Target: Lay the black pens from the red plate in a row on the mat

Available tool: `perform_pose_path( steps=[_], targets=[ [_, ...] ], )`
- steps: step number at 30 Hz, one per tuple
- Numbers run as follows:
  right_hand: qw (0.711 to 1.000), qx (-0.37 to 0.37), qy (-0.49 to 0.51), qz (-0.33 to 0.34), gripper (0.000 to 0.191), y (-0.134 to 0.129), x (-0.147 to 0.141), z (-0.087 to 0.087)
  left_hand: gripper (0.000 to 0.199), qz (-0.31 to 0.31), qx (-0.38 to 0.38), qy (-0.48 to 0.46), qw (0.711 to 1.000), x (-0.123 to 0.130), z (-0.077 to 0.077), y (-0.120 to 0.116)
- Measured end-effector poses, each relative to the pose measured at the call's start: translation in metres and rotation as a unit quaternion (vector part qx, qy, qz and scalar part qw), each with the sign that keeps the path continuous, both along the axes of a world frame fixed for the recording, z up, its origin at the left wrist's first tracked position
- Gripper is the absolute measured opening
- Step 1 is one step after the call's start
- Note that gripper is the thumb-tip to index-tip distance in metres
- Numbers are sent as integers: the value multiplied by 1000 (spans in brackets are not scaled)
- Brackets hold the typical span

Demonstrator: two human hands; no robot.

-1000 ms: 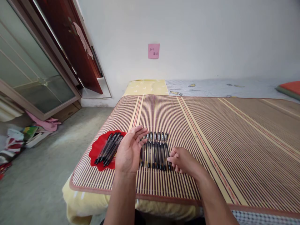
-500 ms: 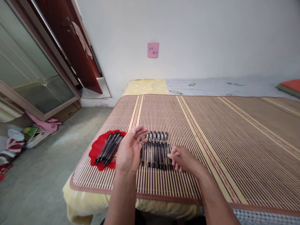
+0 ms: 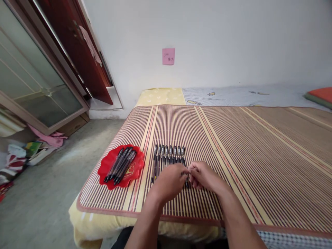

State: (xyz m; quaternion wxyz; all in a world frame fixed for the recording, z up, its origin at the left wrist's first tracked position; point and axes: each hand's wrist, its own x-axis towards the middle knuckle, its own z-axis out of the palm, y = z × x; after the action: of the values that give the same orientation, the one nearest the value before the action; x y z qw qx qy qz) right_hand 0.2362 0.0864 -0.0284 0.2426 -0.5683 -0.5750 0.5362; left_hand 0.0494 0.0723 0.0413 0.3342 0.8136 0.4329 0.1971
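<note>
Several black-capped clear pens (image 3: pixel 155 160) lie side by side in a row on the striped mat (image 3: pixel 228 138). Over the lower part of the row is my left hand (image 3: pixel 172 180), its fingers bent and their tips meeting my right hand. At the row's right end my right hand (image 3: pixel 201 175) is curled closed; whatever it may grip is too small to make out. To the left, a red scalloped plate (image 3: pixel 103 166) holds a slanted bunch of several dark pens (image 3: pixel 121 165).
Beneath the mat is a bed with a yellow sheet (image 3: pixel 103 221). A pink note (image 3: pixel 168 56) is on the wall behind. An orange cushion (image 3: pixel 321 94) lies at the far right. Clothes (image 3: pixel 15 159) are piled on the left.
My left hand has moved right and down from between the plate and the row, from open to bent fingers at my right hand. The row's left pens are uncovered.
</note>
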Motion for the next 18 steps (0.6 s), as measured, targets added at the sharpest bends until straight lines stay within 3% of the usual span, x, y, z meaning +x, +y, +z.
perform_pose_path(
  steps=[5,15,18],
  targets=[
    [1000,-13,1,-14,18,-1,-2,6,19,-35,18,96,995,12,-13,-1],
    [999,-29,-13,-27,18,1,-5,9,25,-45,53,97,993,11,-19,3],
    [999,14,-43,-27,19,2,0,13,24,-48,50,91,993,10,-16,3]
  ],
)
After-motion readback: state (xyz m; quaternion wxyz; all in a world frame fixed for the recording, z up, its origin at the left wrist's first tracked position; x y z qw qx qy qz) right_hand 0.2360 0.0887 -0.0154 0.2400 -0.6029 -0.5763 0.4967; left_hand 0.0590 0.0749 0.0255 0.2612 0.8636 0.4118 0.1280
